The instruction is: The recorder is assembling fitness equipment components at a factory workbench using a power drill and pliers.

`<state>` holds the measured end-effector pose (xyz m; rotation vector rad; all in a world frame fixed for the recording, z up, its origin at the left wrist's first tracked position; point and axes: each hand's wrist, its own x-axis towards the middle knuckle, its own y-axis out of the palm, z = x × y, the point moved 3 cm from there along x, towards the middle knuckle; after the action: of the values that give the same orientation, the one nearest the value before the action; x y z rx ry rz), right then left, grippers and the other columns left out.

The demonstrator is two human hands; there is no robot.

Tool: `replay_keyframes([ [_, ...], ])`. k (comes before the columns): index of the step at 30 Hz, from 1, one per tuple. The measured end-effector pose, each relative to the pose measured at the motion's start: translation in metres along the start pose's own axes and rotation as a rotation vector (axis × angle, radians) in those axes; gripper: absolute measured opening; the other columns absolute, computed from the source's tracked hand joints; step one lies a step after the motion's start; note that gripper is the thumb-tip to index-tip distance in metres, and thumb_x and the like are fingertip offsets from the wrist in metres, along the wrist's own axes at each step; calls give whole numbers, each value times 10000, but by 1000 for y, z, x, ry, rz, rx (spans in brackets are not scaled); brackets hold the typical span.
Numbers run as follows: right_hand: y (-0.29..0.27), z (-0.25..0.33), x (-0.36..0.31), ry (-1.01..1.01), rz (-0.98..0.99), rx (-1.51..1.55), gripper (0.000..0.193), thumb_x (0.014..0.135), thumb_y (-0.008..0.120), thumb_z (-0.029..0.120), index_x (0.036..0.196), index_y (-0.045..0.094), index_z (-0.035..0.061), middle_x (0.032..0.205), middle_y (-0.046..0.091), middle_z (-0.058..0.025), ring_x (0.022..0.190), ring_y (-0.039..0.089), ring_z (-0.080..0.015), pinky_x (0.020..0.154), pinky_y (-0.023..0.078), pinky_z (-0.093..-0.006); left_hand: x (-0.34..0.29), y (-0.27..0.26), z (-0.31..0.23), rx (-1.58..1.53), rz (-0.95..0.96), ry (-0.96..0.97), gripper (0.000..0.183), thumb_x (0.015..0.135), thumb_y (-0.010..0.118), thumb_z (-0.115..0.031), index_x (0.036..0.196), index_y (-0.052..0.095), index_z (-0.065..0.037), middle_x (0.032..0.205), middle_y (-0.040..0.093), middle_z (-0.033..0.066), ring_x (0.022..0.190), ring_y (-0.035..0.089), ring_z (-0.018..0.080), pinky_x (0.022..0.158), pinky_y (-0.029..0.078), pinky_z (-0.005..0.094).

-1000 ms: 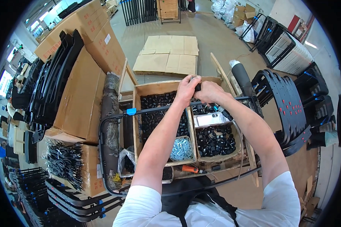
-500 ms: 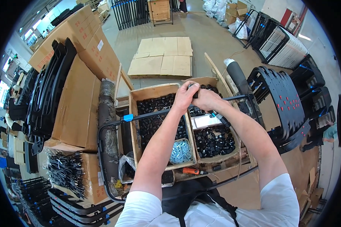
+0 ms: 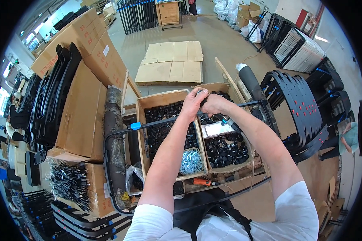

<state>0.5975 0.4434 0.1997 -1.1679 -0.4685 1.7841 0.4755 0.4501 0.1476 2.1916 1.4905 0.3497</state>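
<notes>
My left hand [image 3: 193,104] and my right hand [image 3: 216,105] meet over the far bar of a black tubular frame [image 3: 161,121], which lies across the wooden parts bins [image 3: 163,97]. My left fingers are closed in a pinch at the bar; the small piece in them is hidden. My right hand is wrapped round a dark hand tool [image 3: 230,122], mostly hidden, whose tail with a metal fitting shows below the wrist. Black plastic caps [image 3: 228,150] fill the compartments beneath. A white box [image 3: 217,129] lies among them, and silvery screws [image 3: 191,162] sit in a small tray.
An orange-handled tool [image 3: 202,182] lies at the bench's near edge. Tall cartons [image 3: 84,100] with black panels stand left; stacked curved black parts [image 3: 297,108] stand right. Flattened cardboard [image 3: 171,60] lies ahead. Another person [image 3: 351,138] stands at far right.
Both hands have shifted slightly left and stay together at the bar. More of the person at the far right has come into view. The frame rests about where it was.
</notes>
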Motion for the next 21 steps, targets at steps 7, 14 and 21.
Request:
replay_keyframes([
  [7, -8, 6, -8, 9, -26, 17, 242, 705, 720, 158, 834, 726, -46, 749, 735, -137, 666, 696, -222, 631, 530, -353, 3, 7, -9, 8, -1, 32, 145, 1016, 685, -230, 1081, 676, -101, 994, 670, 15, 875, 642, 148, 748, 541, 309],
  [14, -14, 18, -42, -123, -172, -58, 257, 704, 724, 184, 837, 731, -35, 770, 744, -164, 669, 706, -252, 651, 545, -390, -9, 23, -27, -4, 5, 30, 117, 999, 701, -205, 1037, 685, -96, 928, 680, 13, 806, 653, 142, 638, 544, 312],
  [21, 13, 8, -210, 33, -80, -270, 491, 819, 653, 363, 1051, 742, -60, 1072, 740, -287, 1025, 721, -422, 913, 564, -498, -126, 91, -4, 51, 198, 10, 144, 990, 721, -183, 1047, 697, -53, 932, 659, -18, 864, 575, 65, 787, 493, 260],
])
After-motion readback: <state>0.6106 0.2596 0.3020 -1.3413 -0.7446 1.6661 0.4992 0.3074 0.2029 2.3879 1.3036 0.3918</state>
